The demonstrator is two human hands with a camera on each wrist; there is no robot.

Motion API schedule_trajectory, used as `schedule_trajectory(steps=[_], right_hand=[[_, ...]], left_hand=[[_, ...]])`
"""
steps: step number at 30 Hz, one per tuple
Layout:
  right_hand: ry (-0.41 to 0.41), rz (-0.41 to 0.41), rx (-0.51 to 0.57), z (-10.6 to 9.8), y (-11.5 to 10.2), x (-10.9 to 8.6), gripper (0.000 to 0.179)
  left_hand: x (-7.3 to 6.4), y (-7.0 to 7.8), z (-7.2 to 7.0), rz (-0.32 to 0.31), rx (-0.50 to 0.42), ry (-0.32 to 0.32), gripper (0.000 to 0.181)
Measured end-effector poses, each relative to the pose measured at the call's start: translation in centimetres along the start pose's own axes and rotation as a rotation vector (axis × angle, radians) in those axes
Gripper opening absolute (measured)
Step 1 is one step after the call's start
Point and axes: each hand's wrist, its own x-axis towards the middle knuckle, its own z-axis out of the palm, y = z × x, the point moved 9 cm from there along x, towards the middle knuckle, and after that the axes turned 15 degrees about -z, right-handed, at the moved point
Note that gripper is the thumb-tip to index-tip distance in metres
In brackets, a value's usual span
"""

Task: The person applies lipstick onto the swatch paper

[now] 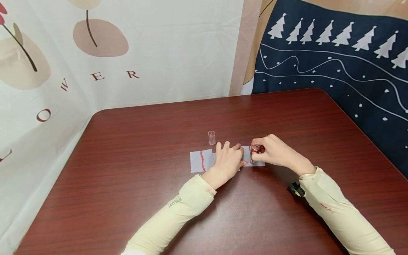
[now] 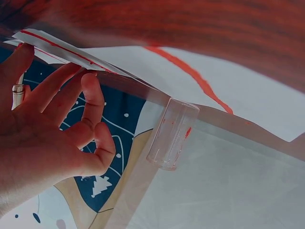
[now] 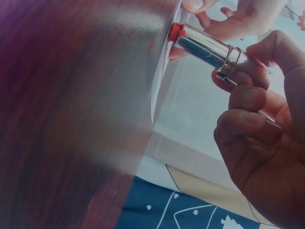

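My right hand (image 1: 275, 150) pinches a lipstick (image 3: 205, 47) in a shiny metallic tube between thumb and fingers. Its red end (image 3: 176, 32) meets the right-hand white paper (image 1: 260, 163) in the right wrist view. Fingers spread, my left hand (image 1: 227, 161) rests over the papers just left of the lipstick and covers much of the middle one. A wavy red line (image 1: 202, 160) runs down the left paper (image 1: 195, 163). Beyond the left hand stands a clear cap (image 1: 211, 138), with red smears inside or on it in the left wrist view.
The papers lie on a dark red wood-grain table (image 1: 143, 141). A printed white cloth (image 1: 175, 46) hangs behind it, and a navy cloth with white trees (image 1: 318, 63) hangs at the right. A small black device (image 1: 296, 190) sits at the right sleeve.
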Motion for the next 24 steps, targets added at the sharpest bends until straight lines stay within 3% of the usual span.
schedule_trajectory(steps=[24], right_hand=[[-0.041, 0.034, 0.024, 0.00, 0.45, -0.14, 0.011]], left_hand=[[0.31, 0.21, 0.15, 0.000, -0.027, -0.032, 0.043]])
